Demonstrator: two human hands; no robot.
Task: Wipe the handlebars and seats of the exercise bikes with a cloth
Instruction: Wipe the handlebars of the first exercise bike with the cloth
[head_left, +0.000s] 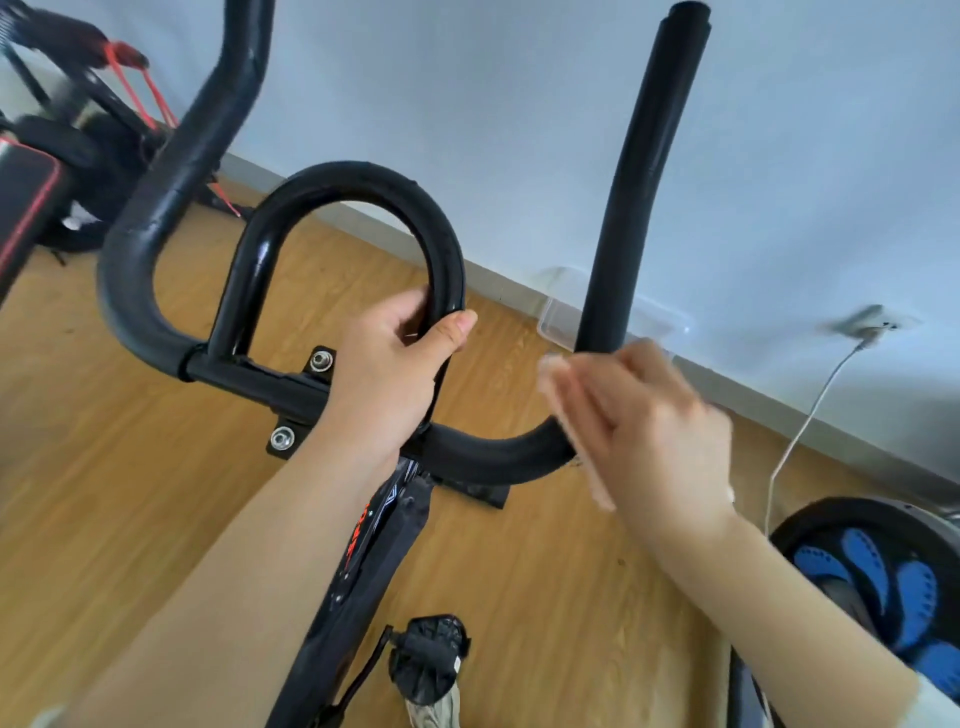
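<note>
A black exercise-bike handlebar (498, 457) fills the view, with a centre loop (363, 182), a left horn (176, 171) and a right upright grip (639, 171). My left hand (389, 379) grips the right side of the centre loop, thumb on the outside. My right hand (649, 431), blurred by motion, holds a pale cloth (566, 415) wrapped against the base of the right grip, where the bar bends upward. Most of the cloth is hidden under the fingers. No seat is in view.
Below the bar are the bike frame (374, 566) and a pedal (431, 654). A black and red bench (26, 208) stands at left. A blue and black round machine (878, 577) sits at right, a white cable (810, 415) runs to a wall socket, and a clear box (561, 317) lies by the wall.
</note>
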